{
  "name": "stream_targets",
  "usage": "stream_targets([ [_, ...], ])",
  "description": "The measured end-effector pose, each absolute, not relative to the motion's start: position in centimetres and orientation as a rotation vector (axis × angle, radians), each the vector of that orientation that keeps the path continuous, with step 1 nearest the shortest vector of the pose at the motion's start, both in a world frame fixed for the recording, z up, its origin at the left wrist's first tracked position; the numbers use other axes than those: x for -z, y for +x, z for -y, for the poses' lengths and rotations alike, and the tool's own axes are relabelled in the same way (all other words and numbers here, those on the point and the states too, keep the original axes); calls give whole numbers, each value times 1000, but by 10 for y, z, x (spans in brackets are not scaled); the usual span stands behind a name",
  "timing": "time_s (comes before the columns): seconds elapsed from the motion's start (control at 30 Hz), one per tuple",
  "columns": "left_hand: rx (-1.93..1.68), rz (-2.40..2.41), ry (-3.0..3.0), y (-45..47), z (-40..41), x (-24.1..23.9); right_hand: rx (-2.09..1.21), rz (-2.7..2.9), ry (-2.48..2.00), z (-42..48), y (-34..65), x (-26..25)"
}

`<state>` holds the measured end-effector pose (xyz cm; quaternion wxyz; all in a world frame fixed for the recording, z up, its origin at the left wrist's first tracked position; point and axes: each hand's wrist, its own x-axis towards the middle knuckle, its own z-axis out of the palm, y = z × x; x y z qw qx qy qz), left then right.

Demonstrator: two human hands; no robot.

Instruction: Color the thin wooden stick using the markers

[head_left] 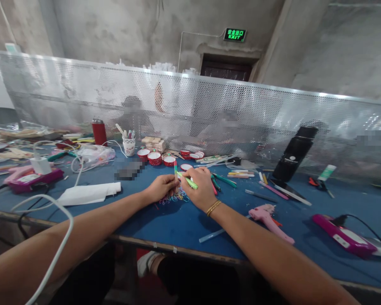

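My right hand point(200, 186) is closed around a green marker pen point(188, 181), its tip pointing left toward my left hand. My left hand point(162, 186) has its fingers pinched together over a small heap of coloured rubber bands point(175, 197) on the blue table point(178, 224); what it pinches is too small to name. Both hands almost touch above the heap. A gold bracelet sits on my right wrist.
A pink glue gun point(268, 217) lies right of my right arm. Red-and-white tape rolls point(154, 158), a red can point(99, 131), a pen cup point(128, 145), loose pens point(241, 173), a black bottle point(294, 154), folded white paper point(89, 192) and white cables point(53, 212) surround the spot. A perforated metal screen closes the far edge.
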<state>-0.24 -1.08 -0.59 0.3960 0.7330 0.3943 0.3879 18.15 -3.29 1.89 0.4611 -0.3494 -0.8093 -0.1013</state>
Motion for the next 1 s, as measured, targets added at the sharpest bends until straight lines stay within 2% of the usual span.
stream_targets([
  [1.0,-995,-983,1829,-4,9,9,248,1977,-862,33,181,-19],
])
